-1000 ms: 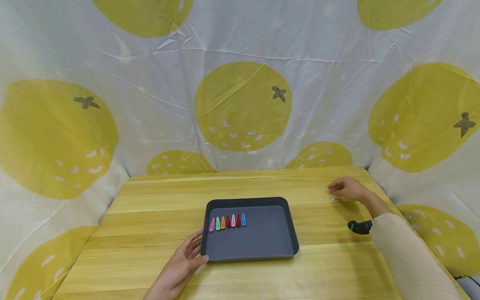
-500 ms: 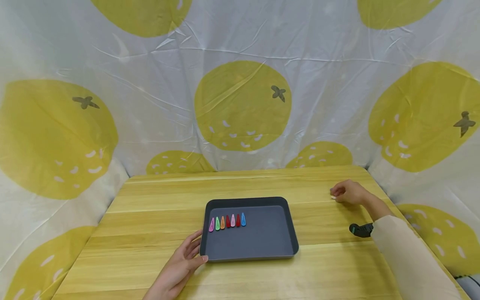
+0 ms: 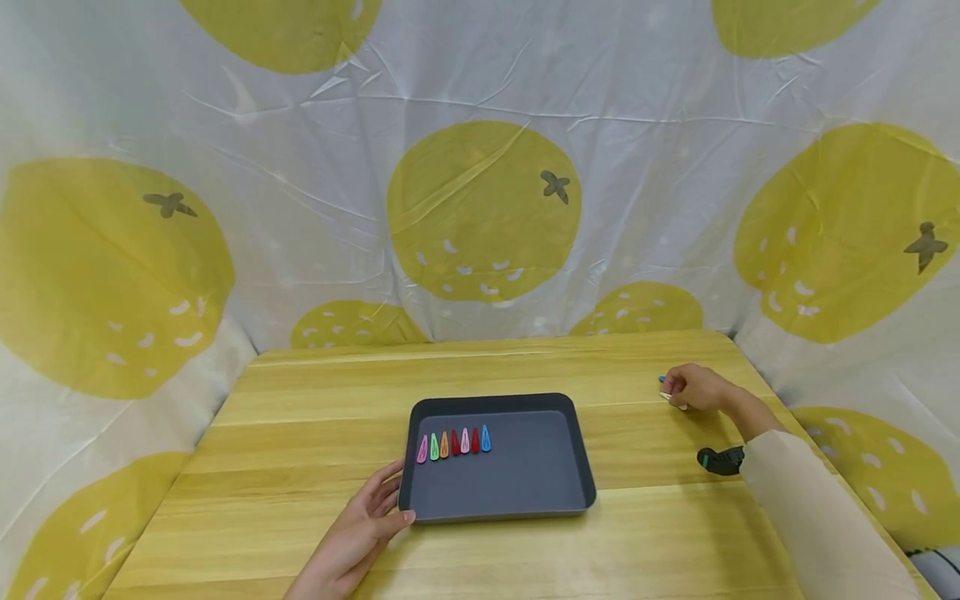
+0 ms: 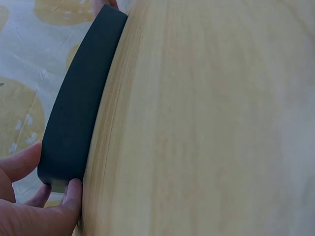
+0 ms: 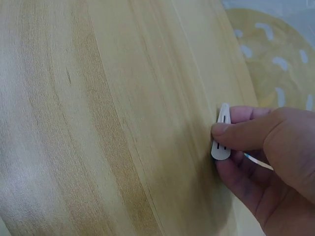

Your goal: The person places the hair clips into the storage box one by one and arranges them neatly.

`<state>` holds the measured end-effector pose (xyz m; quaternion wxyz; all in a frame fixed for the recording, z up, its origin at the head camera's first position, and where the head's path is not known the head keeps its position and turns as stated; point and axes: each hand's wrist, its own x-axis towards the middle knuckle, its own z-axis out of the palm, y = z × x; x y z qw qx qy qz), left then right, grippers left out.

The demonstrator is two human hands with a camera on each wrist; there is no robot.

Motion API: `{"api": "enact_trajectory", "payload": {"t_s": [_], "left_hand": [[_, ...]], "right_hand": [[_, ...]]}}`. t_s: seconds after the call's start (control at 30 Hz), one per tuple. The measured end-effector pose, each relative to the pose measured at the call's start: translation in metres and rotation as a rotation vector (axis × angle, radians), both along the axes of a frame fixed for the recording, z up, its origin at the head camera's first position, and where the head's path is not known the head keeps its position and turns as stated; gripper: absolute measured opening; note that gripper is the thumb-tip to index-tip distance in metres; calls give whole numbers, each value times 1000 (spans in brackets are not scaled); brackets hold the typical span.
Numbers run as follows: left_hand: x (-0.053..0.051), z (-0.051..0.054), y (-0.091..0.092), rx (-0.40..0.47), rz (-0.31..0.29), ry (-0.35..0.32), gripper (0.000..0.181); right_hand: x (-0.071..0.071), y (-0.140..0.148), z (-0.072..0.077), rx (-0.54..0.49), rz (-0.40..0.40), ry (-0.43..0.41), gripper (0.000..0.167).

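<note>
At the right of the table, my right hand (image 3: 699, 389) pinches a white snap hair clip (image 5: 222, 137) between thumb and fingers, narrow end pointing up in the right wrist view. A blue hair clip (image 3: 662, 379), mostly hidden, shows just past the fingertips. My left hand (image 3: 358, 523) grips the near left corner of a dark grey baking tray (image 3: 517, 492), its thumb on the rim and its fingers along the side. Inside the tray's left half, several snap clips stand in a row, from a purple-pink clip (image 3: 423, 448) to a blue clip (image 3: 486, 438).
A black strap-like object with a green mark (image 3: 720, 461) is by the right wrist, partly hidden by the sleeve (image 3: 817, 517). The wooden table (image 3: 300, 433) is backed by a white curtain printed with yellow fruit (image 3: 483, 212).
My right hand has drawn slightly nearer and its fingers have closed on the white clip, which has turned. The blue clip beyond it has come into view. My left hand stays on the tray.
</note>
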<state>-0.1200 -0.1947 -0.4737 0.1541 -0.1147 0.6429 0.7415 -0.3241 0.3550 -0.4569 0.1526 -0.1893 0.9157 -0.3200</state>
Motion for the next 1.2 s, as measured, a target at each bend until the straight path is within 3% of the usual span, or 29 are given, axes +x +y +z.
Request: {"api": "enact_trajectory", "payload": {"t_s": [0.1, 0.43, 0.63, 0.73, 0.97, 1.2], "left_hand": [[0, 0, 0, -1, -2, 1, 84], [1, 1, 0, 4, -13, 3, 86], [1, 1, -1, -6, -7, 2, 85], [1, 0, 0, -7, -11, 4, 86], [1, 1, 0, 6, -7, 3, 85], [1, 1, -1, 3, -10, 10, 85]], "right_hand": [[1, 0, 0, -7, -16, -25, 4], [5, 5, 3, -187, -83, -196, 7], [5, 3, 3, -343, -102, -301, 19], [6, 1, 3, -419, -80, -349, 24], [2, -6, 2, -629, -4, -458, 14], [0, -21, 1, -713, 14, -495, 10]]}}
